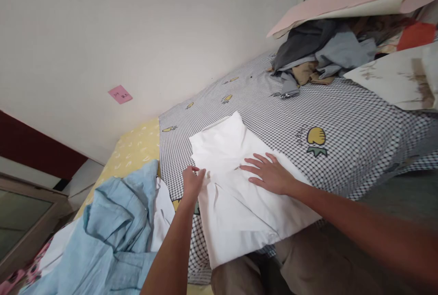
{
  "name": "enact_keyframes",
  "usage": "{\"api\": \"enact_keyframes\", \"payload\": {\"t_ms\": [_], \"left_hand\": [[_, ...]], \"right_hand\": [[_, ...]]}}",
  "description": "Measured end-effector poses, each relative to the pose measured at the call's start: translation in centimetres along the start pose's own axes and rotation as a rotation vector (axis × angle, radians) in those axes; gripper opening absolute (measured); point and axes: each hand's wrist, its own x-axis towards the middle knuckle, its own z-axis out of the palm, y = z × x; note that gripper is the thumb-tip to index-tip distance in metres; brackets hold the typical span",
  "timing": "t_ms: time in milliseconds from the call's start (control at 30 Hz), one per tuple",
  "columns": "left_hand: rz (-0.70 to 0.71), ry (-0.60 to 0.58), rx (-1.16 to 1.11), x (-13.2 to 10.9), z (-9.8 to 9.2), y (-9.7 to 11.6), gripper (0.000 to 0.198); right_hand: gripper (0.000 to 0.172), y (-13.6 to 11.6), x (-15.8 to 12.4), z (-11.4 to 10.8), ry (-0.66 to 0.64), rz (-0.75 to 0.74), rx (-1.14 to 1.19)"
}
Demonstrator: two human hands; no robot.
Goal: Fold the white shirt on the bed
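A white cloth garment lies spread on the bed in front of me, partly folded, with creases across its middle. Its near edge reaches my knees. My left hand pinches the garment's left edge between thumb and fingers. Flat on the right half of the cloth rests my right hand, fingers spread. Whether the white piece is a shirt or trousers I cannot make out.
Left of me lies a crumpled light blue garment over other white cloth. Grey and dark clothes are heaped at the far right, beneath a pink sheet. The checked bedcover meets a white wall with a pink note.
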Motion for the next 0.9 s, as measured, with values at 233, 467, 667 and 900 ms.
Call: {"api": "enact_keyframes", "payload": {"t_ms": [233, 467, 667, 900], "left_hand": [[0.276, 0.092, 0.306, -7.3, -3.7, -1.8, 0.02], [0.079, -0.427, 0.486, -13.0, -2.6, -3.4, 0.026], [0.085, -0.498, 0.119, -10.2, -1.7, -0.9, 0.03], [0.279, -0.523, -0.34, -9.3, -0.7, 3.3, 0.051]], "right_hand": [[0.05, 0.2, 0.0, 0.3, 0.004, 0.014, 0.037], [0.05, 0.1, 0.1, 0.0, -0.029, 0.035, 0.02], [0.05, -0.2, 0.2, -0.3, -0.026, 0.016, -0.022], [0.052, -0.3, 0.0, -0.2, 0.001, 0.007, -0.05]]}}
